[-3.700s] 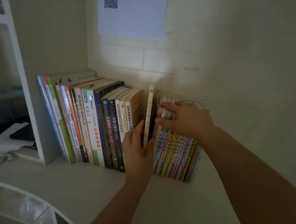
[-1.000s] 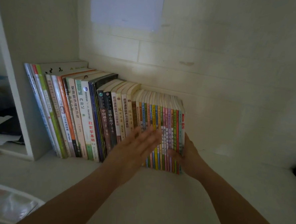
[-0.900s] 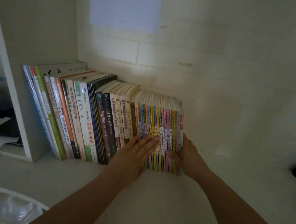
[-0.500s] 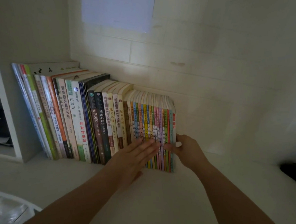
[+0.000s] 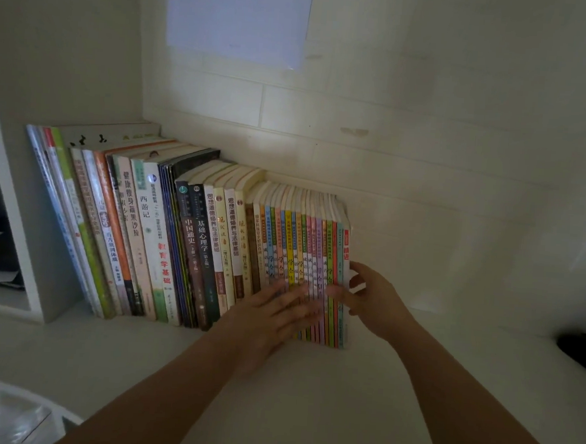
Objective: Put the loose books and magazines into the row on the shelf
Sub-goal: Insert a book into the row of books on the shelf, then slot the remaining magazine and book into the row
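Observation:
A row of books (image 5: 167, 234) stands on the white shelf (image 5: 308, 394), leaning left against the side panel. Its right part is a pack of several thin colourful books (image 5: 304, 243). My left hand (image 5: 272, 315) lies flat with straight fingers against the lower spines of those thin books. My right hand (image 5: 371, 297) is at the right end of the row, thumb across the last spines and fingers behind the outer cover. No loose book is in sight.
A white side panel (image 5: 26, 240) bounds the row on the left. A sheet with a QR code (image 5: 239, 16) hangs on the back wall. A dark object (image 5: 582, 347) lies at the far right of the shelf.
The gap in the row has closed and the tall book is in line. Both hands moved down to the thin books' lower spines; in the last second they barely shifted.

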